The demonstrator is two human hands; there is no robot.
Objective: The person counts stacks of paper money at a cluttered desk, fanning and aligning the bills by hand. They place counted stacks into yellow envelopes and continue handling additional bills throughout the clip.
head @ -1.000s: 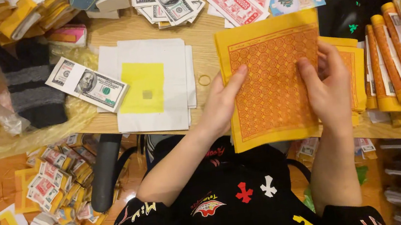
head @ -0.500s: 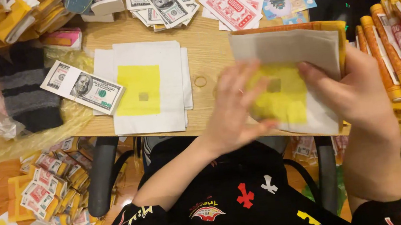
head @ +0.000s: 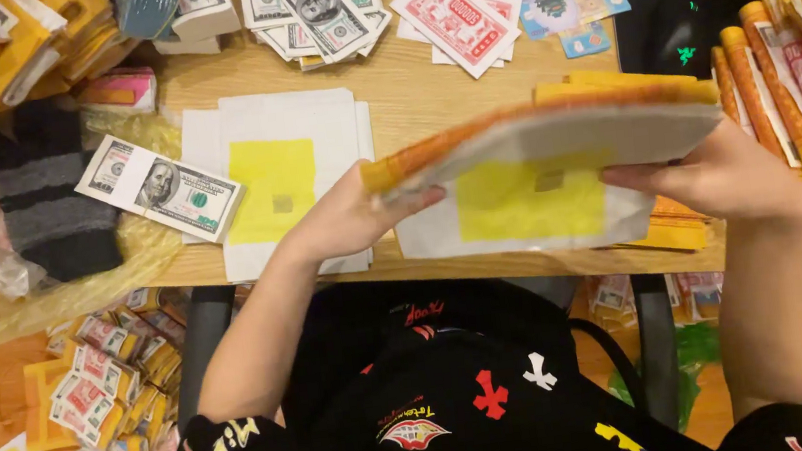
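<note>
Both hands hold up a thick stack of paper sheets [head: 552, 138], orange and yellow on its edges and white underneath. My left hand [head: 350, 216] grips its left end and my right hand [head: 717, 174] grips its right end. The stack is tilted so I see its edge. Under it on the wooden table [head: 425, 82] lies a white sheet with a yellow square [head: 530, 206]. To the left lies another pile of white sheets with a yellow square [head: 281, 184].
A bundle of banknote-like paper [head: 160, 187] lies left of the white pile. More banknote paper [head: 310, 4] and red printed cards [head: 457, 12] sit at the back. Rolled orange bundles [head: 796, 70] line the right side. Paper packs litter the floor [head: 88, 392].
The orange patterned stack was flat on the table under both hands. It has been lifted and turned so its white underside and edge face me, above a white and yellow sheet.
</note>
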